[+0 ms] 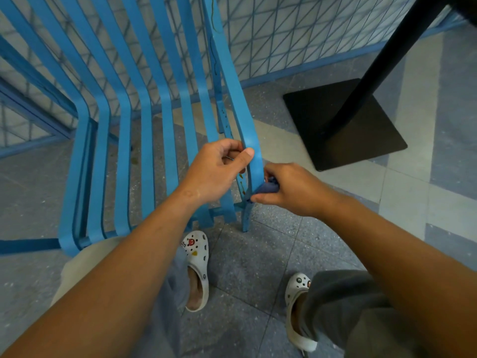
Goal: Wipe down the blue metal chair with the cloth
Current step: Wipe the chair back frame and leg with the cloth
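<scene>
The blue metal chair point(144, 120) is standing on the speckled floor point(247, 264) and filling the upper left of the view, its slats running down from twelve o'clock toward the person's knees. The outermost slat point(247, 135), on the chair's three o'clock side, is curving down between the two hands. The left hand point(216, 169) is gripping that slat, thumb lying along its near face and fingers curled behind it. Just below, at about four o'clock from the left hand, the right hand point(289, 189) is clutching a dark blue cloth point(268, 188) and pressing it against the slat's outer edge; most of the cloth is hiding inside the fingers. Out at two o'clock a black table base point(343, 125) is sitting flat on the floor with its post rising out of view. At six o'clock two white clogs point(197, 270) are showing below the forearms.
</scene>
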The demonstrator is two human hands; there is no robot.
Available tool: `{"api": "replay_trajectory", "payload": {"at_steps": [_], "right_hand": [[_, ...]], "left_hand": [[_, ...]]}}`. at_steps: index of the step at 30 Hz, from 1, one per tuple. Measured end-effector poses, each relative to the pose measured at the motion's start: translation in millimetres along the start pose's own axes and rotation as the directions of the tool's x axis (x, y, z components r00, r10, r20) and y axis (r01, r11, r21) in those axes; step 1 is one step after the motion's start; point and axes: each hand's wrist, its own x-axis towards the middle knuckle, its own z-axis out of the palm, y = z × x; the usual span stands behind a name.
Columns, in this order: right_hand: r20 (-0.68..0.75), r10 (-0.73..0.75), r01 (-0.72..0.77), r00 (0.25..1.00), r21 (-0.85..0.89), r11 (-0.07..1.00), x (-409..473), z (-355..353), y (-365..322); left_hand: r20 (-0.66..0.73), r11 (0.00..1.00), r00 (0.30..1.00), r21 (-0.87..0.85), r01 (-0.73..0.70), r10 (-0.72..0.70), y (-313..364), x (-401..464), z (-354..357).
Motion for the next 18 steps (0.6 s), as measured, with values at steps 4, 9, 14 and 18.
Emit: {"api": "replay_trajectory", "payload": {"at_steps": [4, 9, 14, 18], "right_hand": [[-0.204, 0.033, 0.016, 0.978, 0.23, 0.973, -1.1, -6.8, -4.8], [-0.095, 0.027, 0.003, 0.995, 0.303, 0.953, 8.3, -18.4, -7.8], [0.061, -0.019, 0.007, 0.998, 0.194, 0.981, 8.1, -12.8, 1.8], [-0.125, -0.038, 0.066, 0.991, 0.23, 0.971, 5.9, -21.5, -3.6]], "left_hand": [[-0.024, 0.999, 1.0, -0.032, -0.014, 0.013, -0.1, 4.3, 0.3], [-0.07, 0.991, 0.997, -0.131, 0.003, -0.013, 4.8, 12.1, -1.1], [-0.058, 0.983, 0.997, -0.18, 0.031, -0.042, 4.0, 14.6, -0.3], [-0.075, 0.984, 0.995, -0.172, 0.053, -0.067, 2.5, 14.4, -1.1]]}}
